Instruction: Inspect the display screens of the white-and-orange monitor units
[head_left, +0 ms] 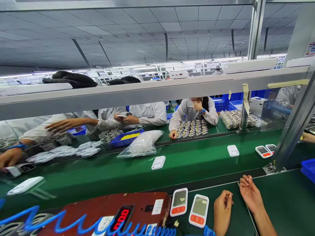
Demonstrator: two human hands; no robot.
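- A blue coiled cord (pixel 162 231) runs across the front of a reddish-brown box (pixel 98 207); the box's display (pixel 122 216) glows with red digits that look like zeros, partly covered by the cord. White labels (pixel 157 206) on the box carry print too small to read.
- Two white devices with grey screens and orange buttons, the left one (pixel 178 202) and the right one (pixel 199 210), lie side by side just right of the box; the small orange marking on their top edges cannot be read.
- The left hand (pixel 222 208) is near the right device, fingers loosely curled and palm hidden; I cannot tell whether it has hold of anything small.
- The right hand (pixel 251 194) is beside it over the green work surface (pixel 290 203), fingers bent in towards the thumb; whether something small sits between them I cannot tell.
- On the green belt (pixel 197 170) beyond lie a white unit (pixel 158 162), another like it (pixel 233 150), and two orange-buttoned devices (pixel 263 151) by the metal post.
- Across the belt, a clear bag (pixel 145 144) of white pieces lies near a co-worker (pixel 194 113), who sits behind a tray of small parts.
- Far right, a wall notice (pixel 310 49) bears illegible print.
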